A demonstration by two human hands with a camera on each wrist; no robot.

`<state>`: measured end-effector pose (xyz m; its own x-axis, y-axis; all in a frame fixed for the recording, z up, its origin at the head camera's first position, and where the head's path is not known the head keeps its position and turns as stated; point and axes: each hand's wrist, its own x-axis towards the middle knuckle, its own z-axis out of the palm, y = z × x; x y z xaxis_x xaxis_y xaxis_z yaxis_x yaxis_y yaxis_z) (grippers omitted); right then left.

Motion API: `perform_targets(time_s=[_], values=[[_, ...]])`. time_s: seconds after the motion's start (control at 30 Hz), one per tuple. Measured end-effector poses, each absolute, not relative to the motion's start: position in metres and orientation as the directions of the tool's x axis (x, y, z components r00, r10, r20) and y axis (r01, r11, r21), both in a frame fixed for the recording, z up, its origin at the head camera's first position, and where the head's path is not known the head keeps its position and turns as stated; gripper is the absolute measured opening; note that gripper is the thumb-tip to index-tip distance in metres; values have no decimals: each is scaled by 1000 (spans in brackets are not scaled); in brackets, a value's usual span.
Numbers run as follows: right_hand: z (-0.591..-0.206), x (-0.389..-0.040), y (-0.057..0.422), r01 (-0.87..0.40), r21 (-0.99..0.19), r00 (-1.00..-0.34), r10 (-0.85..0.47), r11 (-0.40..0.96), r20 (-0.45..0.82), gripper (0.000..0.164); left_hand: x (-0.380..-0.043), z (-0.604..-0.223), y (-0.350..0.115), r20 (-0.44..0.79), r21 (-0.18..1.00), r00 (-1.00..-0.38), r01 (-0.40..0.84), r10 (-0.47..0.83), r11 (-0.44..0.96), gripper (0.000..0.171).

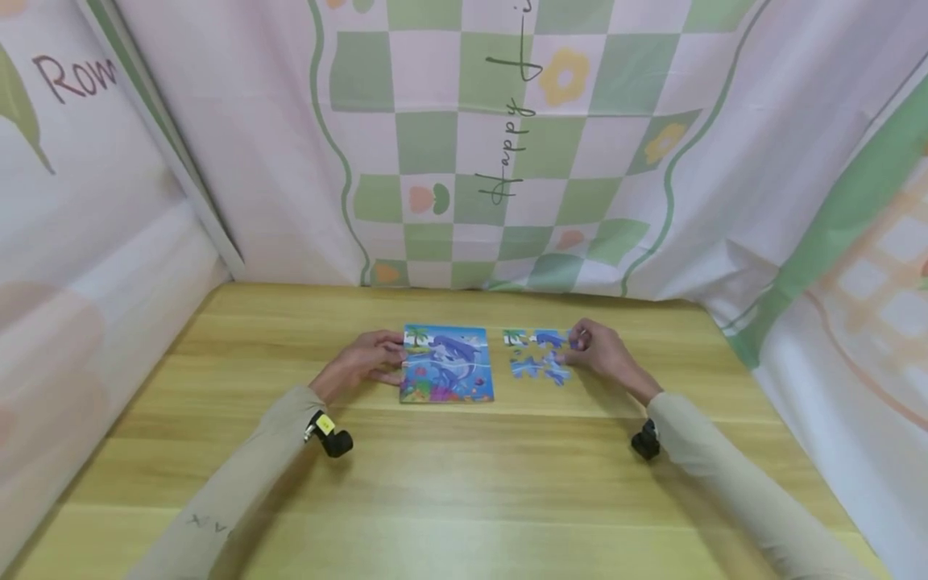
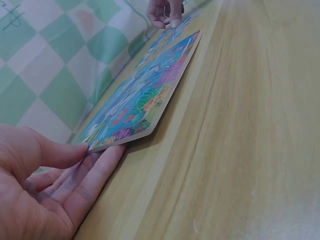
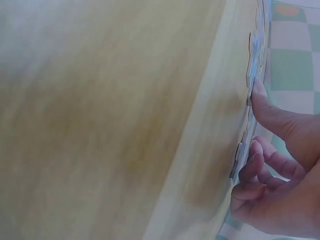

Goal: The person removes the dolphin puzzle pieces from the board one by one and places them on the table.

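Observation:
A flat picture board (image 1: 446, 366) with a dolphin sea scene lies toward the back of the wooden table. My left hand (image 1: 366, 354) grips its left edge, thumb on top and fingers beneath; in the left wrist view that edge of the board (image 2: 135, 102) is tilted up off the table. Right of the board is a partly joined jigsaw of dolphin puzzle pieces (image 1: 525, 367), with a gap in its middle. My right hand (image 1: 603, 354) pinches at a puzzle piece on the jigsaw's right side. Its thumb (image 3: 265, 102) rests against a piece, the other fingers curled beside it.
A patterned cloth curtain (image 1: 500, 161) hangs along the table's back edge, with more cloth at both sides. Small black wrist cameras are strapped at the left cuff (image 1: 333, 439) and right cuff (image 1: 645, 441). Bare wooden tabletop (image 1: 471, 483) lies in front.

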<state>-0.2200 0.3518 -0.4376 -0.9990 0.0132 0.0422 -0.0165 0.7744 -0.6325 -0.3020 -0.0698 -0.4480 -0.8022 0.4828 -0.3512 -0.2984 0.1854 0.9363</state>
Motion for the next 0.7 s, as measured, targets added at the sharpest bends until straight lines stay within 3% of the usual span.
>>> perform_targets(time_s=[0.2,0.4,0.7], values=[[-438,-221,352,-49,-651,-998,-16,757,57,40,-301,-449,-70,-344,939,-802,-291,488,182,57],[-436,-221,346,-76,-666,-997,-35,742,74,27,-300,-450,-70,-334,943,-802,-286,495,172,56],[-421,-224,297,-97,-727,-992,-127,680,13,17,-302,-451,-71,-339,941,-804,-294,488,169,56]])
